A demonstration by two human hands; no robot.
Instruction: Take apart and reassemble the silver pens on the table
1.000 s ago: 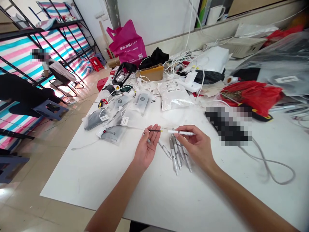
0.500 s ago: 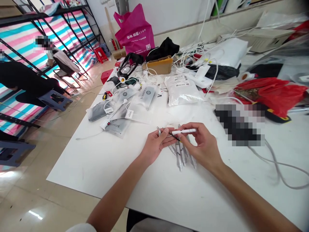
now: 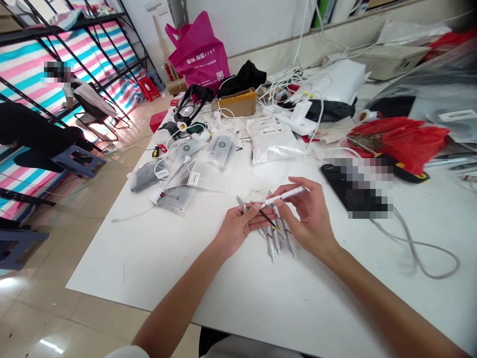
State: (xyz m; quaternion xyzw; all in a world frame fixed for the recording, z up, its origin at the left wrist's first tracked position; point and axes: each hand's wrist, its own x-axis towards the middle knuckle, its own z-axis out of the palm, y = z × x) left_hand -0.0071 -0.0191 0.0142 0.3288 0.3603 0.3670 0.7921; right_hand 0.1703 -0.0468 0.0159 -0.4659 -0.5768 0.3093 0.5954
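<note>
Right hand (image 3: 313,221) partly closed, thumb and fingers pinching a white pen barrel (image 3: 285,195), which slants down toward the other hand; whether its lower end touches the left thumb I cannot tell from here. Left hand (image 3: 236,226) palm up, fingers loosely curled, thumb pressed down; it has hold of a dark refill (image 3: 268,219) with a yellowish end, laid across the fingers. A silver pen piece (image 3: 240,201) sticks out beside that thumb, its grip partly hidden. Directly below and between the hands, several silver pens (image 3: 271,246) lie bunched on the white table (image 3: 164,263). To the right, a black phone (image 3: 339,186), partly blurred out, with a grey cable (image 3: 428,276) looping near it. Beyond: white packet (image 3: 274,144), grey pouches (image 3: 222,149) at left, red plastic bag (image 3: 406,139) at right. Farther back, cardboard box (image 3: 238,104), then pink bag (image 3: 203,57).
</note>
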